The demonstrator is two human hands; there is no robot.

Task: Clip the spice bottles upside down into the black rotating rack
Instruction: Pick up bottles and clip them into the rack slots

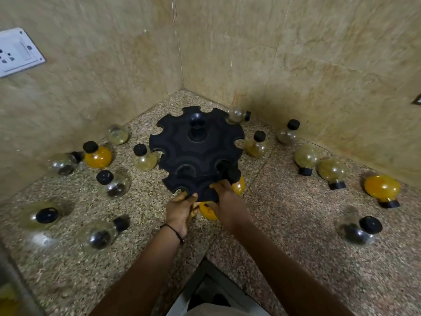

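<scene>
Below, both hands' fingers (182, 197) grip the notched black rack (196, 151) beside an orange bottle (238, 185).

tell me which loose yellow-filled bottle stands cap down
The bright yellow bottle at far right, resting on its black cap. The other loose yellow bottle, left of the rack, has its cap up.

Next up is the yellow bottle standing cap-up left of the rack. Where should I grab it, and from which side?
Take the yellow bottle by its round belly, coming from the near left. Its black cap must stay bare to clip into the black rack, and a clear bottle lies close on its far left.
</scene>
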